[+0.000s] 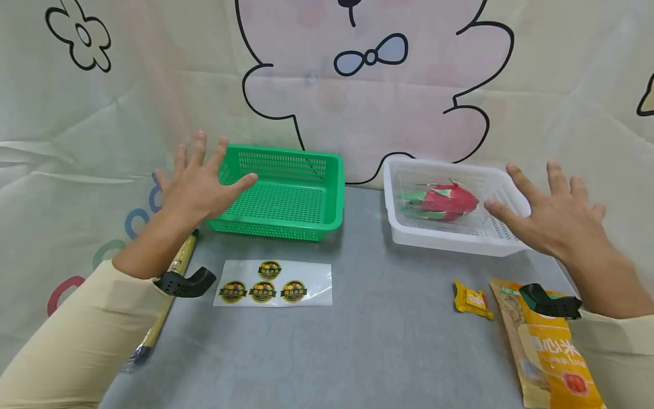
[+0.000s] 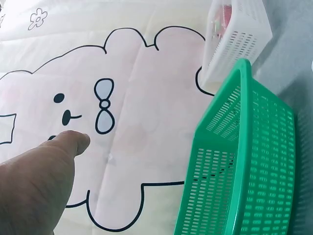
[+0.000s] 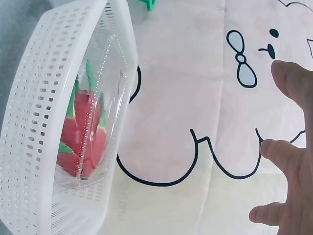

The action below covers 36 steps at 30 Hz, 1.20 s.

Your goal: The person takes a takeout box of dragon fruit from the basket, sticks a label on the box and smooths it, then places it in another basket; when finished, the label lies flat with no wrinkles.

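Note:
The left hand (image 1: 196, 184), fingers spread, is raised by the left end of a green basket (image 1: 334, 193) and holds nothing. Likewise spread and holding nothing, the right hand (image 1: 562, 218) hovers at the right end of a white basket (image 1: 455, 244). Inside the white basket lies a red and green dragon fruit (image 1: 449, 201) in a clear plastic box. The green basket has nothing in it. In the left wrist view the left hand (image 2: 41, 181) shows beside the green basket (image 2: 244, 147); in the right wrist view the right hand (image 3: 293, 147) is apart from the white basket (image 3: 58, 98).
A sheet of round stickers (image 1: 317, 284) lies on the grey table (image 1: 357, 352). At the right are a small yellow packet (image 1: 472, 301) and an orange and brown food bag (image 1: 559, 358). A long yellow wrapped pack (image 1: 158, 324) lies at the left, partly under the left arm.

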Tool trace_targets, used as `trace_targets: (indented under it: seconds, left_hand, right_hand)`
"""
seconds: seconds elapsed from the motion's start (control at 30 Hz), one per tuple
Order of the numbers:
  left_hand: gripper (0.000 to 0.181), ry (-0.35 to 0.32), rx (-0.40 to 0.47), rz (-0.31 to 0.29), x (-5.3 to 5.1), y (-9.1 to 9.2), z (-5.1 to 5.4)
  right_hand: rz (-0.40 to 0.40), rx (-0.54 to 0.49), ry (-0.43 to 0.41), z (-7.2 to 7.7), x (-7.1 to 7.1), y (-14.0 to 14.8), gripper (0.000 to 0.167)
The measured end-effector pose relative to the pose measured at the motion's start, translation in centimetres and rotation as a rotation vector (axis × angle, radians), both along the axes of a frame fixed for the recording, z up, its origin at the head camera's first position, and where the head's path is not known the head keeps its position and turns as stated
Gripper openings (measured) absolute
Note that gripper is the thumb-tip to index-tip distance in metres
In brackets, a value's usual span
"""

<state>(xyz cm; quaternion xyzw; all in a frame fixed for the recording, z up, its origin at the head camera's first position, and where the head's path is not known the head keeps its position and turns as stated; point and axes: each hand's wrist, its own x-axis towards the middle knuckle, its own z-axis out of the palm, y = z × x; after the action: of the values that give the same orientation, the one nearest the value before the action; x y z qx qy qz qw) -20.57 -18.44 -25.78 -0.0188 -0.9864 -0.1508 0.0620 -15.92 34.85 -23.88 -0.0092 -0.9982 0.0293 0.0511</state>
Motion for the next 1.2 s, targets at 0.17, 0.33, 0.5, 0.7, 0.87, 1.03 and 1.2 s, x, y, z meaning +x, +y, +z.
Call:
trace_targets:
  seconds: [0.17,0.33,0.5,0.7,0.87,1.03,1.2]
  left_hand:
    - [0.097,0.01,-0.007,-0.006,-0.1,0.9,-0.3]
    - [0.097,0.001,0.012,-0.019,-0.2,1.9,-0.5]
    - [0.097,-0.014,0.02,-0.042,-0.3,3.1,-0.6]
    - [0.097,-0.016,0.038,-0.057,-0.5,4.6,-0.6]
    - [0.097,-0.022,0.053,-0.061,-0.8,6.1,-0.9]
    - [0.096,-0.022,0.073,-0.067,-1.0,7.6,-1.2]
    - [0.095,-0.02,0.077,-0.083,-1.3,9.3,-1.5]
  right_hand:
    - [0.002,-0.01,-0.006,-0.2,-0.7,0.7,0.084]
    - [-0.001,-0.013,-0.004,-0.2,-1.3,1.4,0.084]
    - [-0.015,-0.018,0.004,-0.5,-1.7,2.2,0.085]
    - [-0.035,-0.032,0.006,-0.9,-2.1,3.1,0.085]
    - [-0.044,-0.048,0.009,-1.1,-2.5,3.6,0.084]
    - [-0.048,-0.057,0.02,-1.6,-2.9,4.1,0.084]
    - [-0.028,-0.073,0.023,-1.9,-3.2,4.7,0.083]
